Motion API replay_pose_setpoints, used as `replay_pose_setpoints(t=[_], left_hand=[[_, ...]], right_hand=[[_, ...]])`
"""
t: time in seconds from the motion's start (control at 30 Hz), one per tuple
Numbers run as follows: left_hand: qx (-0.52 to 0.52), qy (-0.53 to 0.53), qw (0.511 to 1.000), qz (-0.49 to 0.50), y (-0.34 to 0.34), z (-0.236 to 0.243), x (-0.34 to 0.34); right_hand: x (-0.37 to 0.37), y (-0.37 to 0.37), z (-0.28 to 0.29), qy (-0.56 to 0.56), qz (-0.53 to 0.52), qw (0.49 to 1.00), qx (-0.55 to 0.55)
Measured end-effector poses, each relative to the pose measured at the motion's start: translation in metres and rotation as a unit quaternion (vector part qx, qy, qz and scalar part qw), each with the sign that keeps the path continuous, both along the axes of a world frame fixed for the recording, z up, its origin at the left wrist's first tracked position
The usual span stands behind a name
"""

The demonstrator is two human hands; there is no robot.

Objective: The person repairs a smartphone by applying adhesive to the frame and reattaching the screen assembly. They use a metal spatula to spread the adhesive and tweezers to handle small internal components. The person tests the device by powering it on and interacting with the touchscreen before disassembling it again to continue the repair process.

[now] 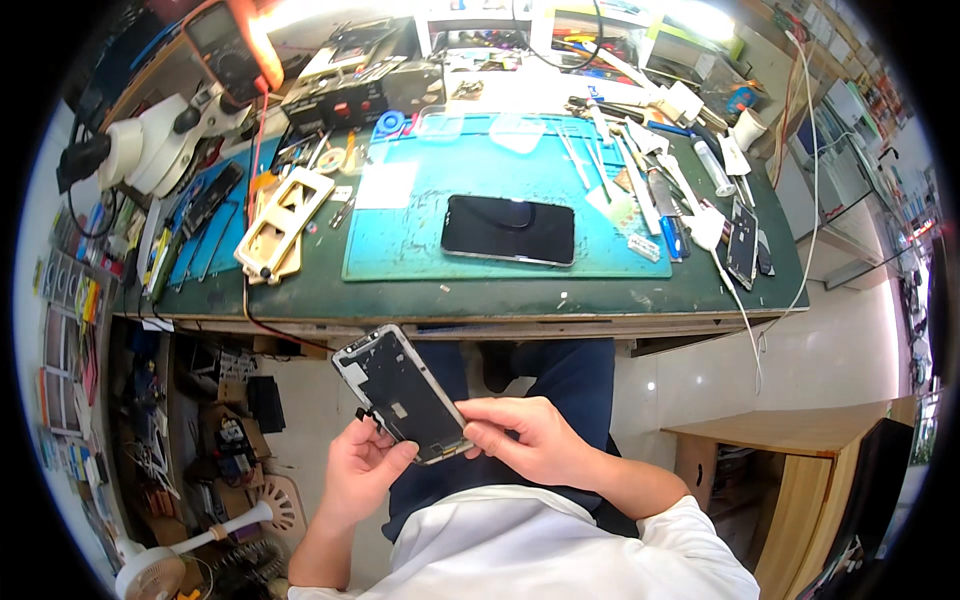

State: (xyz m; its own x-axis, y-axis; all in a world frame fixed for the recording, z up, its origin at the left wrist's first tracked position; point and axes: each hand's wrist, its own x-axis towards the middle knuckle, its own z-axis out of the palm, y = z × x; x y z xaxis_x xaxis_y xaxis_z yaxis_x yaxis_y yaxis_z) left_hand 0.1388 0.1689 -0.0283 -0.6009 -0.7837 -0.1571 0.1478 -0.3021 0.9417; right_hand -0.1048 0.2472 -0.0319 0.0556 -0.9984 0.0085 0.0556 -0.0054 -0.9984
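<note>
Phone screen panel (403, 392), back side up with dark metal shield and white patches, is being held by left hand (360, 470) and right hand (525, 438) below the bench edge. Black phone (509, 229), dark screen up, is lying on the teal mat (420, 245). Second dark screen panel (743, 243) is lying at the bench's right end. Multimeter (225, 45) with greyish display is sitting top left. Colourful small packages (68, 300) are hanging at far left.

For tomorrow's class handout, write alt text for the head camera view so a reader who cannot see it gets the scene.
Seen from above, a seated person's left hand and right hand hold a detached phone screen panel, inner side up, over their lap. On the workbench ahead, a black phone lies face up on a teal mat amid scattered tools.
</note>
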Motion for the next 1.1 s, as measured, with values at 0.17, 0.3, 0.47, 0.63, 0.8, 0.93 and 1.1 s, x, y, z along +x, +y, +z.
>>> replay_pose_setpoints(t=[0.17, 0.3, 0.47, 0.63, 0.8, 0.93, 1.1], left_hand=[[-0.043, -0.040, 0.996, 0.060, -0.029, 0.017, -0.014], [-0.115, -0.072, 0.986, 0.097, -0.070, 0.026, -0.016], [-0.146, -0.060, 0.984, 0.088, -0.124, 0.017, -0.034], [-0.124, -0.022, 0.987, 0.101, -0.146, 0.012, -0.052], [-0.110, 0.005, 0.987, 0.118, -0.153, 0.005, -0.054], [-0.116, 0.006, 0.985, 0.127, -0.153, 0.001, -0.052], [-0.104, -0.002, 0.985, 0.135, -0.153, 0.006, -0.056]], right_hand=[[-0.059, -0.013, 0.015, 0.273, -0.163, 0.919, -0.232], [-0.114, -0.061, 0.054, 0.477, -0.177, 0.827, -0.238], [-0.134, -0.136, 0.074, 0.555, 0.008, 0.811, -0.185], [-0.136, -0.160, 0.070, 0.542, 0.081, 0.825, -0.137], [-0.136, -0.165, 0.063, 0.531, 0.077, 0.832, -0.141], [-0.133, -0.164, 0.064, 0.531, 0.073, 0.832, -0.142], [-0.142, -0.149, 0.075, 0.515, 0.040, 0.849, -0.116]])
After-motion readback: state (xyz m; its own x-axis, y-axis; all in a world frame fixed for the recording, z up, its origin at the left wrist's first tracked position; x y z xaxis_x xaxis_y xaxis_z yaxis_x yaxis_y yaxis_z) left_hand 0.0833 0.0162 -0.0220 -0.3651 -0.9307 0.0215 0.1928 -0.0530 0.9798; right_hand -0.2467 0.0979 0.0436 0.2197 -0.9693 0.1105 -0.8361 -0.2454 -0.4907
